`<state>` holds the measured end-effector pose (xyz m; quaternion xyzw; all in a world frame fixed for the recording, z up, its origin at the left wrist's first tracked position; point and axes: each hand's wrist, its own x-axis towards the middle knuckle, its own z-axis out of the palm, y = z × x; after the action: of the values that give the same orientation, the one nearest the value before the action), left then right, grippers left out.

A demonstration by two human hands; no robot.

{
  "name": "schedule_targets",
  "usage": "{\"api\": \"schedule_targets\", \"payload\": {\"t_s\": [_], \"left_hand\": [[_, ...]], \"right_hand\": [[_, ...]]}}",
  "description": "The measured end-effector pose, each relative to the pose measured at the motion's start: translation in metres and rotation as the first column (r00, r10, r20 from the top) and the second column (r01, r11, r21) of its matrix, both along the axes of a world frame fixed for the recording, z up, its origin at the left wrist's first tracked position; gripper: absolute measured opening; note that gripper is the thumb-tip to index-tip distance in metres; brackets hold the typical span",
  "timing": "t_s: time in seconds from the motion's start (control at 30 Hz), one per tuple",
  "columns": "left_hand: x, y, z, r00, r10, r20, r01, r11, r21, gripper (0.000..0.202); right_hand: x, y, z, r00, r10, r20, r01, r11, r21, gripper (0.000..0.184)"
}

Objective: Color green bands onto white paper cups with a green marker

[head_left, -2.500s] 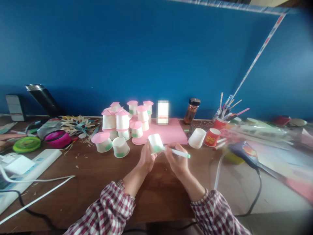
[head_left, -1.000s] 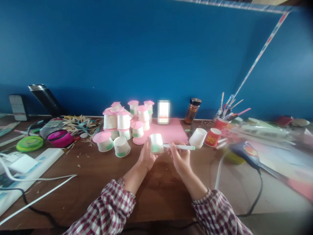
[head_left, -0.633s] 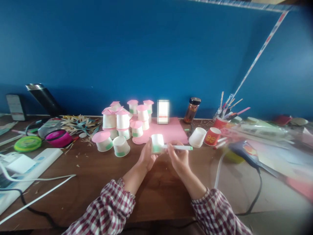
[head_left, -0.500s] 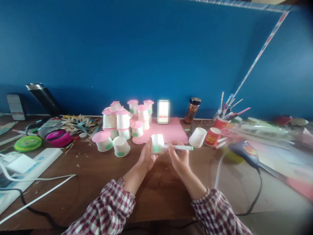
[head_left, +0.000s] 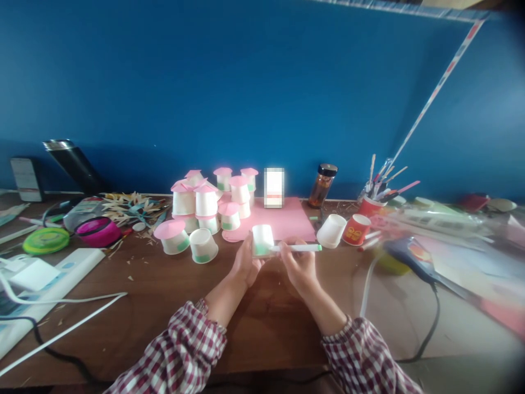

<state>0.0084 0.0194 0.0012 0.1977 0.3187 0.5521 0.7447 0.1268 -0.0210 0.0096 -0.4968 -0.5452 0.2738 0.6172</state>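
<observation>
My left hand (head_left: 245, 266) is closed around a small upturned white paper cup (head_left: 262, 237) with a green patch near its rim. A white marker with a green cap (head_left: 298, 248) lies level in my right hand (head_left: 301, 268), which grips it with its tip against the cup's green patch. Both hands hover over the brown table (head_left: 172, 295), in front of a pink paper sheet (head_left: 287, 219). Left of them stands a cluster of white cups with pink paper tops (head_left: 207, 202).
A plain white cup (head_left: 330, 231) and a red cup (head_left: 355, 229) lie right of my hands. A glue gun (head_left: 410, 254) with its cord, a red pen holder (head_left: 371, 205), a brown jar (head_left: 322, 185), a power strip (head_left: 49, 279), a pink bowl (head_left: 97, 231) and paper scraps (head_left: 131, 208) crowd the table.
The marker has swung from a downward slant to level, and both hands with the cup rose slightly toward the pink sheet. In the last half second almost nothing moved.
</observation>
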Motion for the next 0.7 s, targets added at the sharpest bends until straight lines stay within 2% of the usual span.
{"api": "schedule_targets", "payload": {"t_s": [0.2,0.4,0.7], "left_hand": [[0.0,0.0,-0.0006,0.999,-0.034,-0.022,0.035,0.999,0.028,0.034],[0.001,-0.0016,0.0019,1.0,-0.005,-0.017,0.006,1.0,0.016,0.035],[-0.0003,-0.0004,-0.0063,0.999,-0.037,-0.028,0.039,0.997,0.062,0.037]], "right_hand": [[-0.0005,-0.0002,0.0013,1.0,-0.015,-0.024,0.015,1.0,0.013,0.018],[-0.0003,0.0002,0.0006,1.0,-0.005,-0.002,0.005,1.0,0.018,0.02],[0.0007,0.0015,-0.0025,1.0,-0.018,-0.018,0.018,1.0,0.008,0.018]]}}
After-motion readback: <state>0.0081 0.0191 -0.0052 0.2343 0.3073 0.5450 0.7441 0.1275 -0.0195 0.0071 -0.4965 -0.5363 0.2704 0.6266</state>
